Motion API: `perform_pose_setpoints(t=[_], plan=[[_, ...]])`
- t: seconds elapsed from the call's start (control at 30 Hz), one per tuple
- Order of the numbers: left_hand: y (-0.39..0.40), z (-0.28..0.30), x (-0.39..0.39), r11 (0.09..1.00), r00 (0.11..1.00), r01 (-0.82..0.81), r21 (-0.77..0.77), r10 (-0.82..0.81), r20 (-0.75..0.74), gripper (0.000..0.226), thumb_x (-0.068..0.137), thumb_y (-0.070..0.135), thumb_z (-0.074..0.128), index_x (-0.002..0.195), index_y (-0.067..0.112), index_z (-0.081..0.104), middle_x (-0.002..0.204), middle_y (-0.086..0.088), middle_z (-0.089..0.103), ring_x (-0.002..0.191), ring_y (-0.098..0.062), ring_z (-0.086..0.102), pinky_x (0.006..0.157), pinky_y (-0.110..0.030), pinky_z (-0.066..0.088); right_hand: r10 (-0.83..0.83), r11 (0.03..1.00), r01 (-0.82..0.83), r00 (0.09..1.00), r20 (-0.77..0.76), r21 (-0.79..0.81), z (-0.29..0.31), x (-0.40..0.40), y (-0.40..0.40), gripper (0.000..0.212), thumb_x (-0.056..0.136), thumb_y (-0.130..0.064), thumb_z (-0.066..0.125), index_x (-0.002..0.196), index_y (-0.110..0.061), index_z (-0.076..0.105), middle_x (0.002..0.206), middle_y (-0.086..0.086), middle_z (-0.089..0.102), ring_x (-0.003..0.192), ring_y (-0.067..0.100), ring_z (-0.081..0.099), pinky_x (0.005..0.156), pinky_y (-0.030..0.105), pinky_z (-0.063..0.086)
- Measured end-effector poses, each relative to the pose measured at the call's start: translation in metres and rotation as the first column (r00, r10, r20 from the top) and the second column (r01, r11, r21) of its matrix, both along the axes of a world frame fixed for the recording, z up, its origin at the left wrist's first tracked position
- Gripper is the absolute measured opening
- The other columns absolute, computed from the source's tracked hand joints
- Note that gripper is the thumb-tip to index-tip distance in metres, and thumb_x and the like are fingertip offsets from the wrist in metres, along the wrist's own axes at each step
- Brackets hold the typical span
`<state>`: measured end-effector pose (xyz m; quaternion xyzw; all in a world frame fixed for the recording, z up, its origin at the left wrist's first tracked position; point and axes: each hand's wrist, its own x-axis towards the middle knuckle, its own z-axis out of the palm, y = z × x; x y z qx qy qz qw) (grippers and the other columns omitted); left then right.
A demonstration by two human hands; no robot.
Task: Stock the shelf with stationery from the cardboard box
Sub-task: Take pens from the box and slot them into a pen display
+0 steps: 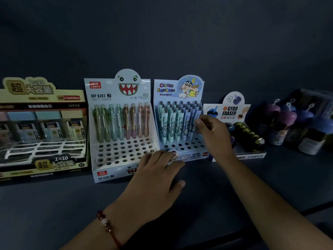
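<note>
On dark shelf [234,186], glossy card pen display [177,112], left hand [158,175] steadying, right hand [214,134] pinching pens.

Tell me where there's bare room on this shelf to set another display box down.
Free: the dark shelf strip in front of the boxes, left of the left hand. Crowded: the back row, from lead box through Lantu display to Gyro Eraser box.

In the lower left of my frame I see a red beaded bracelet [108,225] around a wrist. Behind everything, across the upper half of the frame, I get only a plain dark wall [180,37], dimly lit.
</note>
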<state>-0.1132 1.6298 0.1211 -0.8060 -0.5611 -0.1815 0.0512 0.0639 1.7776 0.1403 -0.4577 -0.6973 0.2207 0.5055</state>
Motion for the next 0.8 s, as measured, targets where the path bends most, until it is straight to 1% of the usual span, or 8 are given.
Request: perform_pose_setpoints(t=[0.1,0.17,0.23,0.3,0.43,0.57,0.67,0.8], plan=[[0.000,-0.001,-0.001,0.999,1.000,-0.008,0.052,0.008,-0.006,0.045,0.090,0.053,0.038,0.125,0.032,0.056,0.130,0.006,0.055,0.125,-0.014,0.038,0.105,-0.037,0.033,-0.025,0.999,0.023,0.997,0.073,0.031,-0.002,0.001,0.004,0.025,0.099,-0.036,0.056,0.105,-0.015,0.068,0.088,-0.006,0.067,0.084,0.008,0.064,0.075,0.019,0.046],[-0.001,0.000,-0.001,0.998,1.000,-0.001,0.064,0.002,-0.016,0.045,0.090,0.054,0.036,0.125,0.033,0.056,0.130,0.007,0.055,0.125,-0.015,0.042,0.104,-0.035,0.034,-0.037,0.999,0.033,0.993,0.110,0.041,-0.004,0.000,0.005,0.027,0.099,-0.036,0.055,0.105,-0.013,0.068,0.085,-0.009,0.065,0.080,0.000,0.060,0.069,0.007,0.040],[-0.005,0.003,-0.001,1.000,1.000,0.020,0.020,-0.020,0.013,0.051,0.091,0.057,0.028,0.133,0.035,0.048,0.138,0.009,0.047,0.131,-0.015,0.038,0.109,-0.034,0.029,-0.049,0.998,0.046,0.994,0.097,0.035,-0.005,-0.002,0.004,0.027,0.099,-0.034,0.056,0.108,-0.012,0.068,0.086,-0.010,0.064,0.080,-0.006,0.057,0.067,0.001,0.037],[-0.008,0.005,-0.001,0.999,0.997,0.041,-0.021,-0.039,0.068,0.056,0.092,0.061,0.019,0.141,0.040,0.035,0.146,0.016,0.032,0.137,-0.010,0.026,0.113,-0.029,0.019,-0.048,0.999,0.047,0.997,0.056,0.016,-0.003,-0.003,-0.002,0.026,0.098,-0.033,0.058,0.112,-0.012,0.068,0.090,-0.010,0.064,0.083,-0.009,0.057,0.071,0.006,0.040],[-0.017,0.014,0.002,0.993,0.980,0.117,-0.032,-0.110,0.163,0.049,0.096,0.064,0.027,0.141,0.048,0.032,0.139,0.030,0.028,0.132,0.005,0.022,0.104,-0.011,0.012,0.002,0.999,0.000,0.999,0.045,-0.041,0.008,0.009,-0.038,0.026,0.098,-0.033,0.058,0.121,-0.023,0.062,0.098,-0.020,0.059,0.086,-0.014,0.055,0.073,0.008,0.044],[-0.040,0.022,0.017,0.987,0.965,0.161,-0.022,-0.153,0.211,0.047,0.091,0.072,0.032,0.135,0.058,0.036,0.127,0.044,0.027,0.122,0.016,0.023,0.102,-0.010,0.021,0.082,0.997,-0.079,0.977,0.195,-0.023,0.012,0.067,-0.120,0.017,0.094,-0.036,0.062,0.109,-0.044,0.059,0.110,-0.024,0.060,0.100,-0.013,0.055,0.080,0.006,0.045],[-0.074,0.018,0.063,0.959,0.934,0.283,-0.032,-0.267,0.238,0.040,0.088,0.070,0.034,0.126,0.063,0.042,0.122,0.054,0.033,0.115,0.025,0.031,0.087,-0.007,0.037,0.105,0.995,-0.097,0.932,0.346,-0.040,-0.002,0.143,-0.205,0.022,0.093,-0.042,0.061,0.115,-0.042,0.061,0.117,-0.029,0.057,0.114,-0.013,0.049,0.091,0.004,0.037],[-0.137,-0.021,0.176,0.842,0.843,0.514,-0.162,-0.461,0.277,0.038,0.088,0.073,0.033,0.121,0.060,0.048,0.125,0.046,0.039,0.117,0.021,0.039,0.082,-0.009,0.041,-0.017,0.984,0.082,0.929,0.370,-0.158,-0.043,0.260,-0.336,0.028,0.090,-0.047,0.061,0.117,-0.044,0.061,0.123,-0.027,0.057,0.123,-0.003,0.050,0.099,0.011,0.037]])
